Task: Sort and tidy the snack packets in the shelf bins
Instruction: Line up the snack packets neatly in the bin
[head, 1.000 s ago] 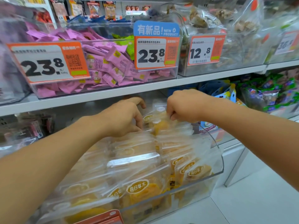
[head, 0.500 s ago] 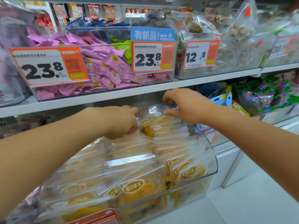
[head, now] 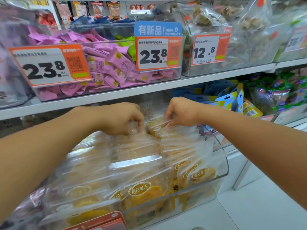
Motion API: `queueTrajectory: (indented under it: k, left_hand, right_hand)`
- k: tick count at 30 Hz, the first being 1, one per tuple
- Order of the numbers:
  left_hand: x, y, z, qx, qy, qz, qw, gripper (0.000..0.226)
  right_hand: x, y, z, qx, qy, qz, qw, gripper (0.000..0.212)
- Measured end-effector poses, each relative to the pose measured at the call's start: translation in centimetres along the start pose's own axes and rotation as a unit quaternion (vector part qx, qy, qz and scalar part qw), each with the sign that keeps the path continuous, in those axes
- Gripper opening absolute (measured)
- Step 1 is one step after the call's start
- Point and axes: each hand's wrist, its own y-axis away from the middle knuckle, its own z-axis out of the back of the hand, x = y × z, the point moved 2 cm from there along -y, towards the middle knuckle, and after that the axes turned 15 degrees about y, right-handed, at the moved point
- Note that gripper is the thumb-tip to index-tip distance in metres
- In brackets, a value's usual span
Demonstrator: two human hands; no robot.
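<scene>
Both hands have dropped onto the rear packets: my left hand (head: 123, 120) and right hand (head: 180, 112) now pinch clear mango packets (head: 156, 125) at the back of the bin (head: 222, 170), squaring that row.

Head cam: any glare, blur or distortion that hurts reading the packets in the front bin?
Head view: glare streaks on the clear packets and the bin's wall wash out most labels; only front logos read. Left hand and right hand look slightly soft. Wide-angle bends the shelf edge; corners smear.
</scene>
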Motion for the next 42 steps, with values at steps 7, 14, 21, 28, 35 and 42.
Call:
queueTrajectory:
  k: [7, 14, 21, 28, 35, 42]
  left_hand:
    - [-0.2, -0.9, -0.8, -0.186, 0.159, 0.043, 0.969, 0.029]
    - [-0.9, -4.1, -0.2, -0.173, 0.082, 0.124, 0.974, 0.046]
    - [-0.5, -4.0, -1.0, -0.203, 0.111, 0.103, 0.968, 0.046]
    - [-0.8, -3.8, -1.6, -0.281, 0.142, 0.068, 0.947, 0.007]
    - [-0.4, -4.0, -2.1, -0.292, 0.226, 0.105, 0.923, 0.009]
    - [0.0, -3.2, -2.7, -0.291, 0.292, 0.096, 0.906, 0.025]
  right_hand:
    - [-1.6, 1.1, 1.1, -0.059, -0.119, -0.031, 0.991, 0.016]
    - [0.0, -0.2, -0.2, -0.146, -0.086, -0.058, 0.984, 0.021]
    - [-2.1, 1.1, 1.5, -0.119, 0.027, -0.073, 0.990, 0.011]
    - [-1.7, 0.3, 0.8, -0.039, 0.097, -0.026, 0.994, 0.026]
    - [-1.9, 0.2, 0.9, -0.082, -0.014, -0.041, 0.996, 0.036]
    - [-2.3, -3.4, -0.2, -0.086, 0.006, -0.105, 0.991, 0.042]
